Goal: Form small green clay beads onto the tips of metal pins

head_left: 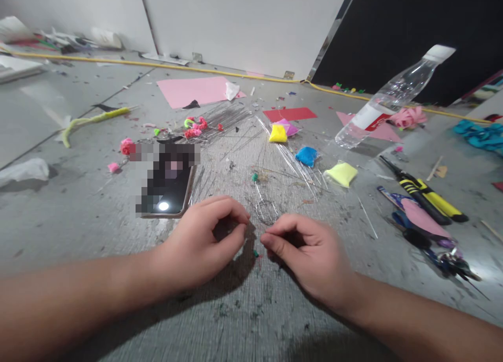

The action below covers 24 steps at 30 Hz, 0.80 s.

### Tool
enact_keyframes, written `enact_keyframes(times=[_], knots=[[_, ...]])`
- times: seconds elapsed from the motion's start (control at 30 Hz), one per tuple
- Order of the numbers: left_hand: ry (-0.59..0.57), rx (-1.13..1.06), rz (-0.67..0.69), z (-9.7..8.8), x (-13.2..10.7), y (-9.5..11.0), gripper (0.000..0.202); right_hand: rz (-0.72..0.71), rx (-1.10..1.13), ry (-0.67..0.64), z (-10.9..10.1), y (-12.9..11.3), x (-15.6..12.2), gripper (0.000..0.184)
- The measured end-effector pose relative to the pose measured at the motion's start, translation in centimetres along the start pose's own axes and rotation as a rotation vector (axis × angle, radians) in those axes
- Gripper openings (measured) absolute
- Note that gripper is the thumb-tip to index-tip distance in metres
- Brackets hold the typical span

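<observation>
Both my hands rest on a grey table close to me. My left hand has its fingers curled in a pinch. My right hand is curled the same way, thumb against forefinger. The fingertips of the two hands nearly meet. What they pinch is too small to name. A tiny green speck lies on the table between them. Just beyond the fingertips lies a thin wire bent into a loop with a green bead at its far end.
A phone lies left of centre, past my left hand. Several thin wires, small clay pieces in yellow, blue and light green, pink paper, a tilted plastic bottle, pliers and scissors lie about.
</observation>
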<state>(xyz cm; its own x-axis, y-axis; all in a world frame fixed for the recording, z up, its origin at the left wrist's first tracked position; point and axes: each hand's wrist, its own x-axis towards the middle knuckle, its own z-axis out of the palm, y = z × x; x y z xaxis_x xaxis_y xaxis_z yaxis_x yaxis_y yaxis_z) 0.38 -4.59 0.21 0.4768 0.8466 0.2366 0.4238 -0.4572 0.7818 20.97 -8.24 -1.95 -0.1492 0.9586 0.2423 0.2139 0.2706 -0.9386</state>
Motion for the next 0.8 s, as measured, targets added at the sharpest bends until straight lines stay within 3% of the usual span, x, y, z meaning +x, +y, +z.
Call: enact_keyframes(times=[0.1, 0.4, 0.53, 0.7, 0.8], knots=[[0.019, -0.005, 0.025, 0.03, 0.00, -0.12, 0.010, -0.014, -0.005, -0.027, -0.14, -0.08, 0.04, 0.022], [0.073, 0.023, 0.051, 0.15, -0.26, -0.25, 0.011, -0.030, 0.029, 0.023, 0.11, 0.49, -0.09, 0.017], [0.054, 0.000, 0.062, 0.13, -0.11, -0.29, 0.010, 0.039, 0.130, 0.033, 0.21, 0.31, -0.28, 0.017], [0.014, -0.037, 0.032, -0.08, 0.01, 0.00, 0.012, 0.148, 0.232, 0.040, 0.56, 0.04, -0.17, 0.005], [-0.043, -0.044, 0.010, -0.24, -0.03, 0.31, 0.012, 0.188, 0.260, 0.016, 0.55, -0.06, -0.10, 0.009]])
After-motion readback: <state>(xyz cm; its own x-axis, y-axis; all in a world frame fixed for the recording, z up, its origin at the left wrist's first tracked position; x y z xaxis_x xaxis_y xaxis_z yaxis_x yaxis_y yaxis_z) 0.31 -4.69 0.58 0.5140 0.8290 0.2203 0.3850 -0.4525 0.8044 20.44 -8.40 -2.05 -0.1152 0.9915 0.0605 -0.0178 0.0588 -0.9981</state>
